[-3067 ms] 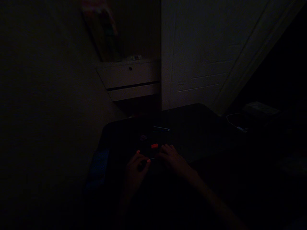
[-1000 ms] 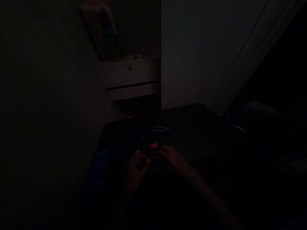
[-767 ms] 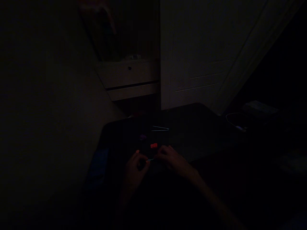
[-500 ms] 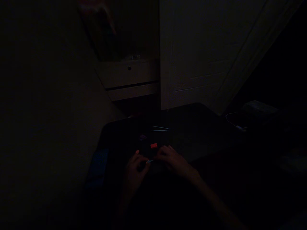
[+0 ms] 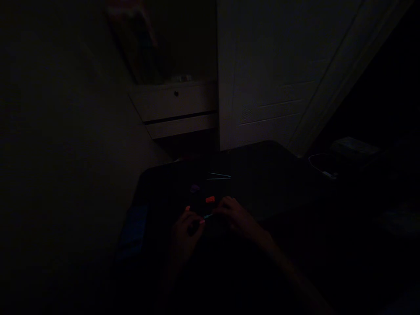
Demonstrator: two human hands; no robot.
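Note:
The view is very dark. My left hand (image 5: 187, 227) is closed, thumb and forefinger pinching a small pink piece (image 5: 202, 222). My right hand (image 5: 231, 211) is also closed, its fingertips around one end of a thin pale blue-green piece (image 5: 208, 216). The other end points toward my left fingertips; whether it touches the pink piece I cannot tell. A bright orange-red piece (image 5: 210, 199) lies just beyond the gap between my hands. Near my left knuckles is a small orange piece (image 5: 187, 208).
Tweezers (image 5: 219, 176), spread in a V, lie farther back on the black table (image 5: 262, 170). A purple piece (image 5: 194, 188) sits left of them. Something blue and flat (image 5: 134, 227) is at the left edge. Drawers (image 5: 177, 103) and a pale door panel (image 5: 262, 87) stand behind.
The pale blue-green piece has shifted from my left fingertips slightly up and toward my right hand. The pink piece now shows at my left fingertips. Both hands have barely moved.

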